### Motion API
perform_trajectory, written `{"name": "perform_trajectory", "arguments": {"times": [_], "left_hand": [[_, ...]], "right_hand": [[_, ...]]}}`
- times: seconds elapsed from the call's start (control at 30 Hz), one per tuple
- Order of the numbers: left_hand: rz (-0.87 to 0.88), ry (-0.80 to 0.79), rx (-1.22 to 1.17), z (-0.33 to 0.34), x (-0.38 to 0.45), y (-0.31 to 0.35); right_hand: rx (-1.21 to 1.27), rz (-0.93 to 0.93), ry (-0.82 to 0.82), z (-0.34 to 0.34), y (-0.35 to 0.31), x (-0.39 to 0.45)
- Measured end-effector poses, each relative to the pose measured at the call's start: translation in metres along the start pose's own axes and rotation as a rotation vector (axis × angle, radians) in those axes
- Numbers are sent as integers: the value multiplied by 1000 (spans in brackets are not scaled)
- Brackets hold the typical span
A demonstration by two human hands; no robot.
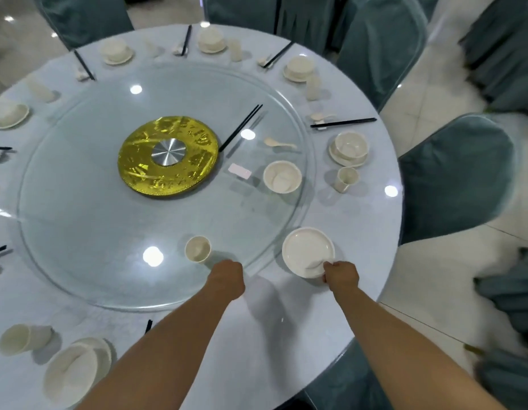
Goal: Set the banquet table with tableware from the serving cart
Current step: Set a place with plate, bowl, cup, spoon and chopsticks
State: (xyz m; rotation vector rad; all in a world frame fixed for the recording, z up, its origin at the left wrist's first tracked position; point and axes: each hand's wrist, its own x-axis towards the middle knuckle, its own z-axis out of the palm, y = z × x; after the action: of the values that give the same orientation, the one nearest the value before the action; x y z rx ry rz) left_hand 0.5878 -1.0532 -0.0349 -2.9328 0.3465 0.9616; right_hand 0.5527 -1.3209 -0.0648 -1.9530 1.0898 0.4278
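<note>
My right hand (342,276) grips the near rim of a small white plate (307,250) at the table's near right edge, beside the glass turntable (109,232). Fingers curled, my left hand (227,276) rests on the turntable's near rim, just behind a cream cup (197,248) that stands on the glass; I cannot see if it touches the cup. Further out on the glass lie a white bowl (282,176), a spoon (279,142) and black chopsticks (240,127).
The round white table (286,335) carries place settings around its rim: a bowl on a plate (349,149), a cup (345,179), chopsticks (344,123). A gold disc (168,156) marks the turntable's centre. Teal-covered chairs (452,179) ring the table.
</note>
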Motion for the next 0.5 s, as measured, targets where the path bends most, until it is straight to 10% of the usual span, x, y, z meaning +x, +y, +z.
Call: {"name": "perform_trajectory", "arguments": {"times": [0.5], "left_hand": [[-5,-59,75,4,18,-1]], "right_hand": [[67,201,14,0,59,-14]]}}
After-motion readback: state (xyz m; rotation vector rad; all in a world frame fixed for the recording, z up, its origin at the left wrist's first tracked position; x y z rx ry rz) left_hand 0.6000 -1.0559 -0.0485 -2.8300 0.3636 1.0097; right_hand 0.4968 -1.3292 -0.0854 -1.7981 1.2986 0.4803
